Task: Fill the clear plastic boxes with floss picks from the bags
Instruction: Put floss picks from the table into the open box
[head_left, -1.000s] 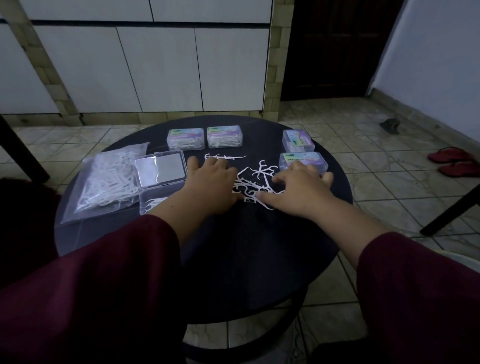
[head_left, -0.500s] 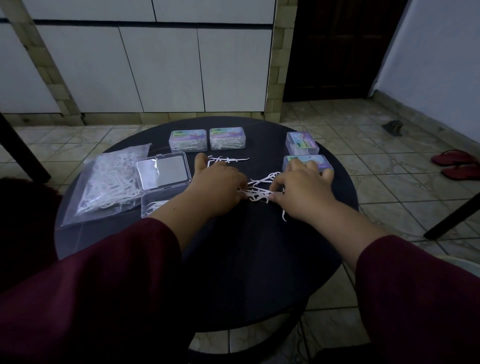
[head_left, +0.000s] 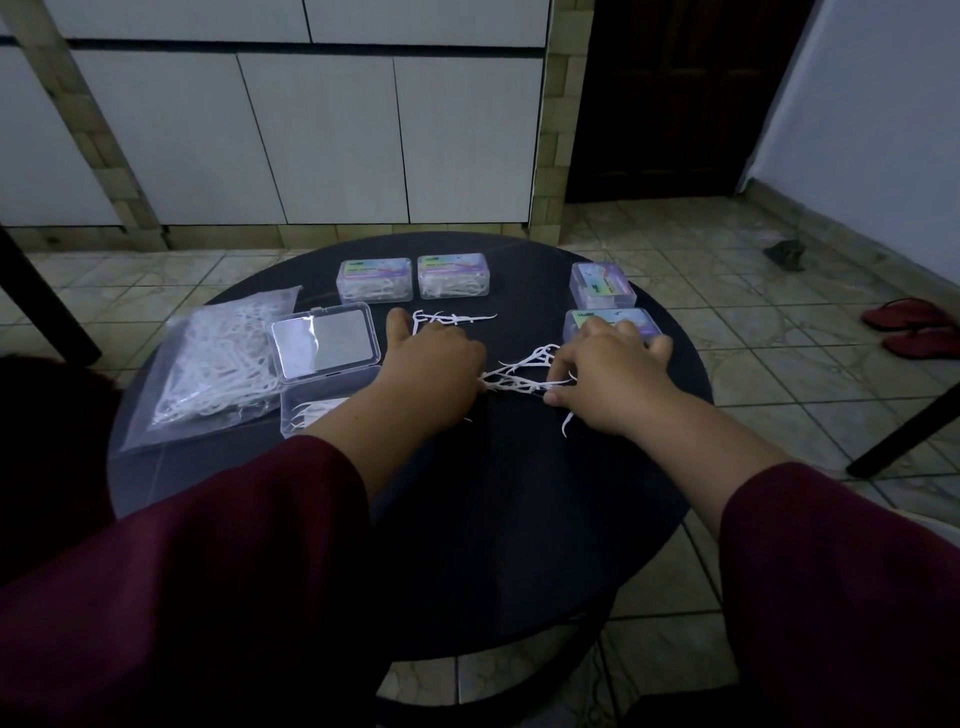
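A bunch of white floss picks (head_left: 519, 378) lies on the round black table (head_left: 498, 519), squeezed between my two hands. My left hand (head_left: 431, 366) grips the bunch's left end with curled fingers. My right hand (head_left: 610, 382) pinches the right end, thumb at the near side. A few loose picks (head_left: 453, 319) lie just beyond my left hand, and one (head_left: 567, 423) lies by my right wrist. An open clear box (head_left: 324, 347) with a few picks in its base sits left of my left hand. Further left is a clear bag of picks (head_left: 218, 366).
Two closed filled boxes (head_left: 374, 280) (head_left: 453, 275) stand at the table's far side. Two more (head_left: 602, 285) (head_left: 613, 323) stand at the right, the nearer one partly under my right fingers. Red sandals (head_left: 914, 327) lie on the tiled floor at the right.
My hands have drawn together from either side, sweeping the scattered picks into one tight bunch between them. The boxes and the bag have not moved.
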